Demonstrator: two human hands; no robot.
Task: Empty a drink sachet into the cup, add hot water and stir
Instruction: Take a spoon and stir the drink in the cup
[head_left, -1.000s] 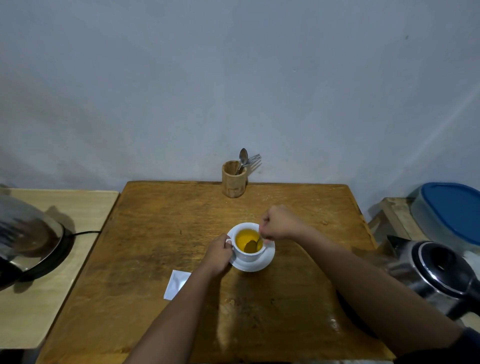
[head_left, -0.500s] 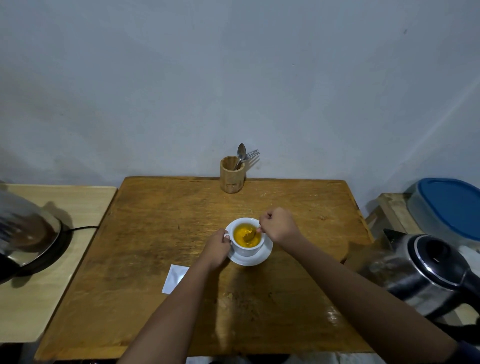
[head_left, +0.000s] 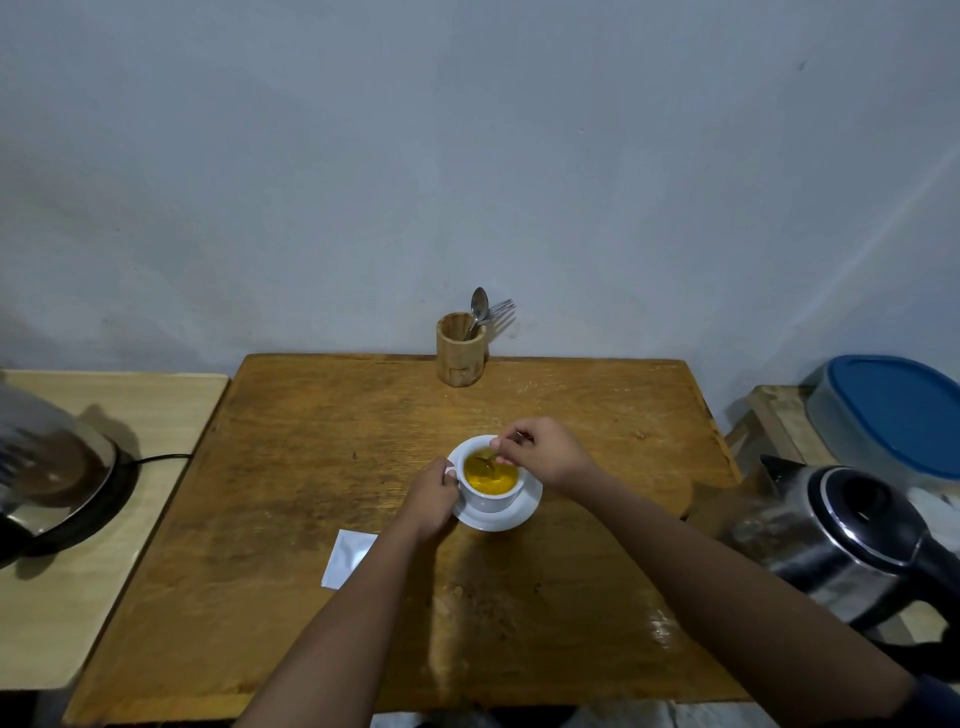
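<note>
Stirring step in hand. The left hand grips the handle of the cup, which stands on its saucer mid-table; the right hand pinches a spoon dipped in the yellow drink (empty sachet lies near-left). Next, judged: stir until evenly mixed, then lift the spoon clear.

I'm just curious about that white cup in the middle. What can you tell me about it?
The white cup looks like glazed ceramic and stands upright on a matching saucer on the wooden table. It holds opaque yellow-orange liquid. The left hand grips its handle side, and the right hand holds a spoon dipped into the drink.
</note>
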